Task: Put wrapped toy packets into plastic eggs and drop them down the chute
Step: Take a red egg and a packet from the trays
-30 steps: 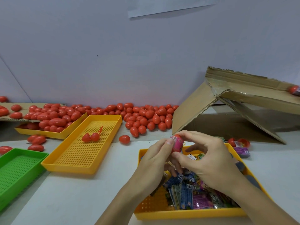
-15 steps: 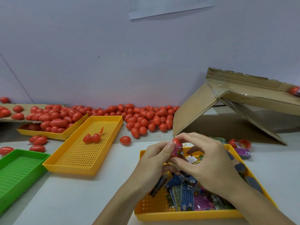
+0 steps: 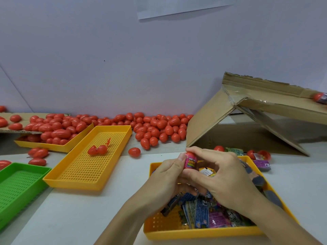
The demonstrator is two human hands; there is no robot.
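Our left hand (image 3: pixel 166 175) and right hand (image 3: pixel 219 174) meet above the near yellow tray (image 3: pixel 194 233), and together they pinch a pink wrapped toy packet (image 3: pixel 190 161) with a red egg half (image 3: pixel 189 153) capping its upper end. Left thumb and fingers curl against the packet's left side; the right hand's thumb and forefinger close on it from the right and above. Whether a lower egg half sits beneath the packet we cannot tell, since our fingers hide it. Below the hands, the tray holds a heap of loose packets (image 3: pixel 203 214), blue, purple and green. Beyond the tray's far right corner lie an opened egg with a packet in it (image 3: pixel 258 155) and a purple packet (image 3: pixel 261 164) on the table. The cardboard chute (image 3: pixel 276 106) rises at right, one filled egg (image 3: pixel 320 97) resting on its upper channel. To the left, a second yellow tray (image 3: pixel 113 129) carries a split egg (image 3: pixel 97 150), and a mass of red eggs (image 3: pixel 155 126) lines the wall. We judge the present egg not yet closed, and many packets and eggs remain.
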